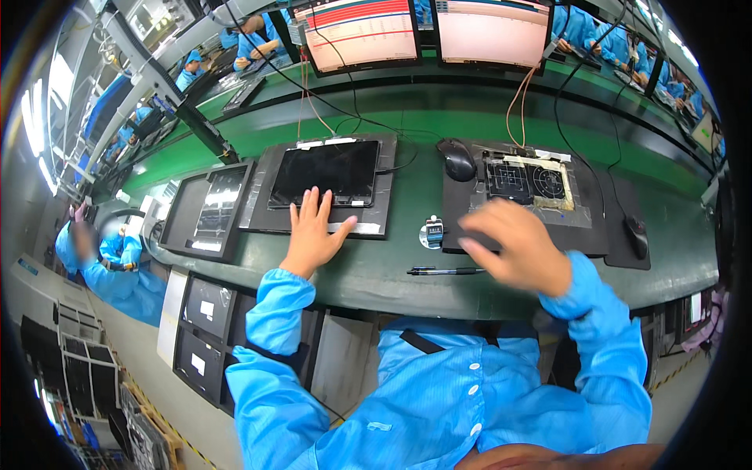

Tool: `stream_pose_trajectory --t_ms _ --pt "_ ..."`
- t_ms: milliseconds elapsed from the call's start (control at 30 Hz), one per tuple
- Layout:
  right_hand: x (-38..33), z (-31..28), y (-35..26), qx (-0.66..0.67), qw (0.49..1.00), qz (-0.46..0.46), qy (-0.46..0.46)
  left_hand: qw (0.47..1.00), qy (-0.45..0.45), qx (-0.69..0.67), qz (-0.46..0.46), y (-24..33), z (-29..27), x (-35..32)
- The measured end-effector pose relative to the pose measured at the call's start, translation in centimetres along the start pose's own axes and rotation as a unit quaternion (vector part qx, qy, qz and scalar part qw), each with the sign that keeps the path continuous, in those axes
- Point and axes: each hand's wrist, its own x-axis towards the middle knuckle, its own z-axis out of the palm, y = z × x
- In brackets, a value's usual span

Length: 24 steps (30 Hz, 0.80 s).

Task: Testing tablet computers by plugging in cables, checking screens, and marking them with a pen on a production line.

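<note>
My left hand [315, 239] lies open, its spread fingertips at the lower edge of a dark flat display panel [325, 168]. The panel rests on a black, tape-edged board [257, 188], with cables at its upper and right sides. My right hand [513, 244] hangs over the bench's front part, thumb and fingers loosely apart, nothing visible in it. Beside its fingertips stands a small silver tally counter [434, 229], and a black pen [445, 271] lies just left of its palm. Beyond that hand, a second black board [583, 223] carries a framed panel with target patterns [509, 182].
A black mouse [457, 160] sits between the boards, another mouse [637, 236] at the right. A black tray [182, 211] holds a clear-faced panel. Two monitors [360, 35] stand behind, with cables hanging. Divided trays [205, 313] sit below the bench. A person [129, 286] is at far left.
</note>
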Motion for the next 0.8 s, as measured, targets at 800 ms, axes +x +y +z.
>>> stream_pose_trajectory --t_ms 800 --pt "21.2 11.9 3.0 -0.023 0.994 0.071 -0.08 0.294 0.088 -0.907 -0.287 -1.2 -0.9 5.7"
